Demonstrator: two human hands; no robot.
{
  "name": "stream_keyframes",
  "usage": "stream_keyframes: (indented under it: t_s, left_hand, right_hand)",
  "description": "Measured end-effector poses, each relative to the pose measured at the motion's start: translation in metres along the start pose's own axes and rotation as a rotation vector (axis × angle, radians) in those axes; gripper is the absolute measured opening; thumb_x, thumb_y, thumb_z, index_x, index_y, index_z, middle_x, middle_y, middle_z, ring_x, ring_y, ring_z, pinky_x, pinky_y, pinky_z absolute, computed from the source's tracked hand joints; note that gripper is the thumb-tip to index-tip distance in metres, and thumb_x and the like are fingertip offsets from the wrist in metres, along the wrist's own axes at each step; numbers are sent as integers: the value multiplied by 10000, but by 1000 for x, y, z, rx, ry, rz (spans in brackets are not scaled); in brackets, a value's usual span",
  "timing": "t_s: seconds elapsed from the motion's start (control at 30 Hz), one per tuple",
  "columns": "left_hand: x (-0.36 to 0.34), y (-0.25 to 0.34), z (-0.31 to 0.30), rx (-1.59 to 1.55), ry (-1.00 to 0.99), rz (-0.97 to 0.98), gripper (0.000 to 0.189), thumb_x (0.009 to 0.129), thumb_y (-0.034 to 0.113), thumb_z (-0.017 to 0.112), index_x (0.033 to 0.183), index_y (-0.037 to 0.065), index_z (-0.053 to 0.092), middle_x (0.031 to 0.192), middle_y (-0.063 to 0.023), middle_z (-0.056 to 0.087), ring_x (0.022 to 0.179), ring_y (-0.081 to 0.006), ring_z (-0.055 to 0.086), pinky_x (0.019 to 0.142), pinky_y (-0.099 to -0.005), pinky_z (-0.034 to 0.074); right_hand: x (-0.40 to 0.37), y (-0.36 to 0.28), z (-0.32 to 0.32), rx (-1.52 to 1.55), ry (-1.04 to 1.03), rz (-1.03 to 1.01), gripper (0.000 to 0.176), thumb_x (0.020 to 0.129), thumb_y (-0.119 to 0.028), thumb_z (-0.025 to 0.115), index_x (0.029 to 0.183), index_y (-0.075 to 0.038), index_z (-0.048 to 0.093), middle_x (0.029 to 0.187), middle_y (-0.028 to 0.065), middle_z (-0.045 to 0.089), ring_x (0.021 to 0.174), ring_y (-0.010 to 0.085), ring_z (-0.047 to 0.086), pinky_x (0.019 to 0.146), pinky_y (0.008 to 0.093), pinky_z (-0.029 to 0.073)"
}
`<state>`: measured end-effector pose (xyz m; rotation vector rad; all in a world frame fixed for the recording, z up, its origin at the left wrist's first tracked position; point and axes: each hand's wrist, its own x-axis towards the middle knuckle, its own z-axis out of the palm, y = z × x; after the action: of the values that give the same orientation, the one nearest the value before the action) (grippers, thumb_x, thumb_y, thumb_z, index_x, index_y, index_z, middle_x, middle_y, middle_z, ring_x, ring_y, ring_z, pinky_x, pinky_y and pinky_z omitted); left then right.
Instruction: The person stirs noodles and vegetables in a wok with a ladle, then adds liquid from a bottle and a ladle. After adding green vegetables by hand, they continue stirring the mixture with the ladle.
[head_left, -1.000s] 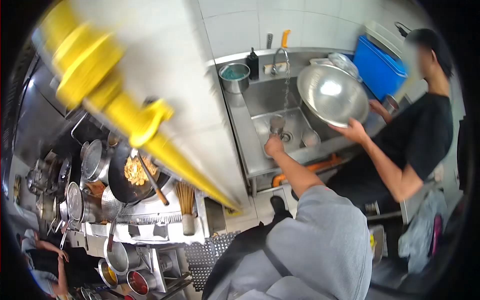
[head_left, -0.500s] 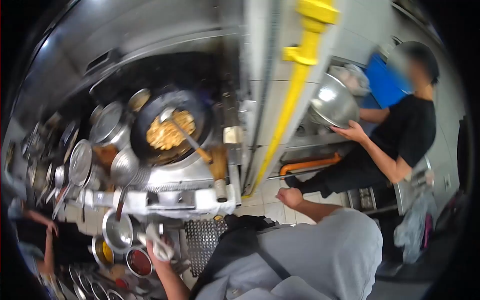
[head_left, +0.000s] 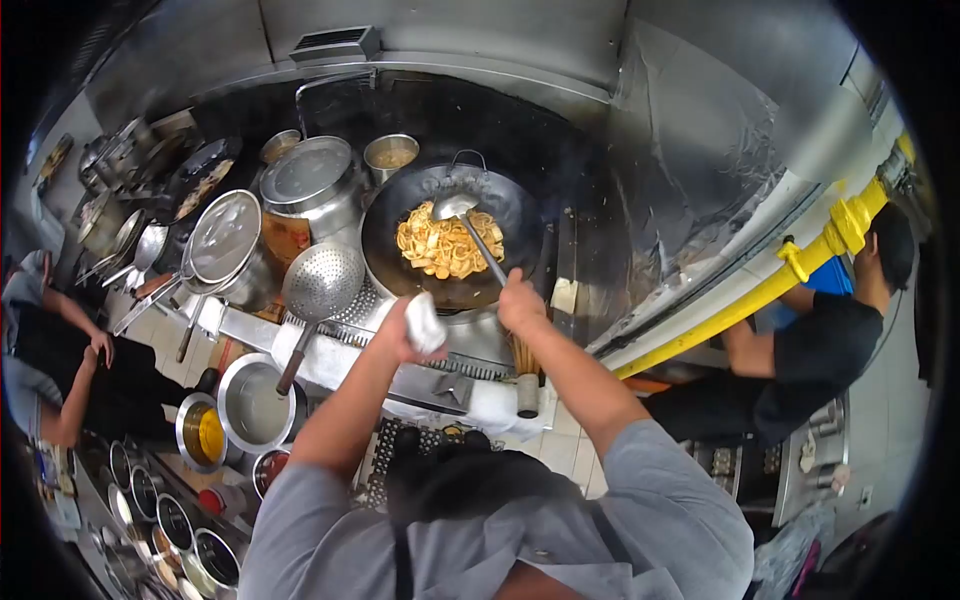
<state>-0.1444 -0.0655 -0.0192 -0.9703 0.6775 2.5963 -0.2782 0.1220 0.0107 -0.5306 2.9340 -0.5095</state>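
My right hand [head_left: 521, 302] is closed around the handle of a ladle [head_left: 456, 206]. The ladle's metal bowl rests face down on a heap of orange-brown, noodle-like food [head_left: 425, 255] in a large black wok [head_left: 525, 220]. My left hand [head_left: 393, 338] grips a folded white cloth [head_left: 425, 322] in front of the wok's near left edge, apart from the rim as far as I can tell. A bamboo wok brush [head_left: 526, 385] stands just below my right forearm.
Left of the wok sit a perforated skimmer [head_left: 323, 282], a lidded pot [head_left: 306, 172] and a mesh strainer [head_left: 225, 237]. Steel bowls [head_left: 260, 400] stand lower left. A yellow pipe [head_left: 700, 335] runs along the right. One person [head_left: 815, 345] stands beyond it, another [head_left: 75, 330] at far left.
My view has swung from the right toward the wok. My right hand came from beside my body onto the ladle handle. My left hand rose with the cloth to the stove front.
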Motion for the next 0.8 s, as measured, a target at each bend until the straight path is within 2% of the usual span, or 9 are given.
stream_keyframes:
  t_s: [0.07,0.1,0.23,0.43,0.6,0.63,0.67,0.73,0.8]
  left_hand:
    - [94,23,-13,12,-116,-170,294,903,183,410,678,88,574,688,-106,576,578,-276,563,539,-403,512]
    - [121,9,-34,32,-382,-149,279,915,196,409,726,93,586,705,-72,587,545,-229,556,518,-383,507]
    - [-29,-24,32,37,-122,18,272,951,199,373,821,92,586,682,-48,585,516,-195,542,487,-357,488]
    - [18,-9,-20,82,-165,26,231,961,176,347,963,108,569,751,-27,605,602,-182,585,552,-377,525]
    - [-22,-21,-7,114,-107,61,281,968,228,340,983,52,558,754,-62,614,621,-230,615,554,-411,532]
    - [-10,-9,-14,116,-124,2,276,966,212,333,957,56,559,726,-56,600,597,-217,602,541,-401,526]
    - [44,-2,-51,-37,-418,-28,277,958,180,313,881,65,553,675,-46,568,540,-204,557,508,-390,509]
    - [17,1,-31,-18,-339,-121,272,944,153,308,830,76,542,645,-40,545,507,-208,525,489,-398,500]
    - [-8,-4,-12,30,-242,-120,269,943,160,317,839,74,549,688,-58,580,556,-227,571,514,-417,522]
  right_hand:
    - [-6,-7,-18,97,-91,74,361,823,-102,507,1146,8,387,1029,296,585,979,408,586,834,470,467]
    - [-13,-3,-15,105,7,79,409,812,-93,538,1188,-6,406,990,280,606,984,395,589,841,447,467]
    - [-113,24,-29,359,-47,-55,424,798,-131,583,1204,-59,486,827,198,633,724,351,636,658,409,514]
    - [-173,-27,-78,610,-10,71,265,866,-101,544,1125,-49,522,592,-10,446,419,76,423,351,251,365]
    - [-219,-12,-101,462,-121,63,455,914,-182,528,1355,-128,431,608,-32,423,469,72,408,405,240,373]
    - [-219,-12,-108,379,-165,101,394,894,-192,548,1256,-40,507,901,180,644,747,216,612,708,318,484]
    - [-223,-21,-124,335,-271,117,406,896,-203,540,1265,-42,497,961,198,636,826,259,620,754,336,482]
    - [-222,-23,-139,270,-365,109,417,898,-215,531,1275,-43,487,1020,216,629,904,302,628,800,354,479]
    - [-214,-2,-115,76,-251,-263,444,904,-235,501,1303,-50,447,1045,224,616,976,363,601,837,408,475]
